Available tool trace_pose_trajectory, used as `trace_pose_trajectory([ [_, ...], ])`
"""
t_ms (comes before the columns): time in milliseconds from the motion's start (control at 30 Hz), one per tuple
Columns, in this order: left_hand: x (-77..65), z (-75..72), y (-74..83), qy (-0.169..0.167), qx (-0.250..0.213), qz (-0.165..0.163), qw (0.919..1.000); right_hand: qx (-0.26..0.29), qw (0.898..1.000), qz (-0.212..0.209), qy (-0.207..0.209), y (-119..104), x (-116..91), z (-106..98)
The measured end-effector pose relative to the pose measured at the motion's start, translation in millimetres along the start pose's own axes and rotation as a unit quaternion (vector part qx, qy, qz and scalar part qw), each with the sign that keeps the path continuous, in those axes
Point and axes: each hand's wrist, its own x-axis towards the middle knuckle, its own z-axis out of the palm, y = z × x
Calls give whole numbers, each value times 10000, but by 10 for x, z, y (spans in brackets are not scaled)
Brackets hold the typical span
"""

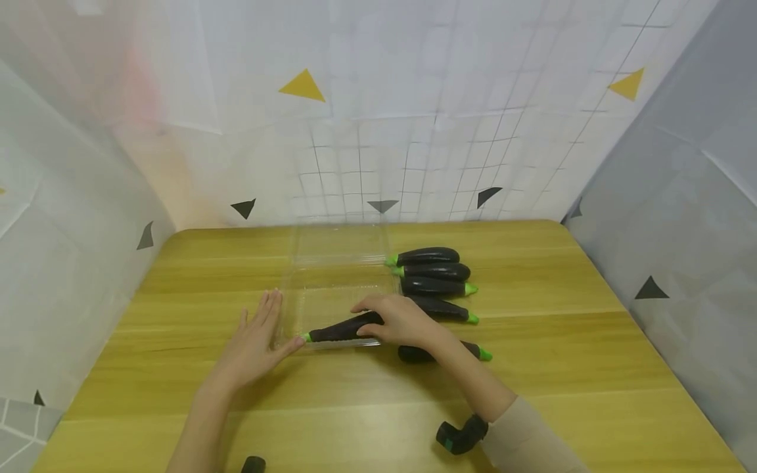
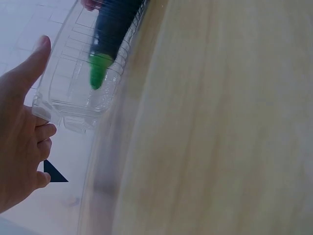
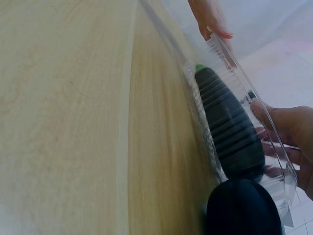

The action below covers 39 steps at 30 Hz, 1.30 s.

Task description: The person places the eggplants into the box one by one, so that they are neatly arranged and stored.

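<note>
A clear plastic clamshell box (image 1: 322,297) lies on the table with its lid (image 1: 340,243) folded back. My right hand (image 1: 393,318) grips a dark eggplant (image 1: 337,330) inside the front of the box, fingers and thumb on opposite sides of it. The eggplant's green stem (image 2: 99,71) points left. My left hand (image 1: 257,341) rests at the box's front left corner, its fingers straight along the left wall and its thumb spread toward the front rim. In the right wrist view, the eggplant (image 3: 230,122) shows through the ribbed plastic wall.
Several more eggplants (image 1: 434,286) lie to the right of the box. One eggplant (image 1: 414,355) sits nearer, partly behind my right forearm. Black wrist devices (image 1: 464,435) show at both forearms. White patterned sheets (image 1: 367,131) stand around the wooden table (image 1: 331,407).
</note>
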Motion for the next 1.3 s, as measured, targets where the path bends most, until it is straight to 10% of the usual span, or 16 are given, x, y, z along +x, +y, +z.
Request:
trace_pose_trajectory([
  [533,2,-19,5,-44,-52,-40,10000,948,9919,-88,845,69,-103,-100],
  [867,8,-24,5,6,-45,1,10000,2179,9629,-671,1446,176,-293,-191],
  [1300,-4,-27,15,-62,-32,-16,10000,2164,9586,-680,1720,243,-627,-341],
])
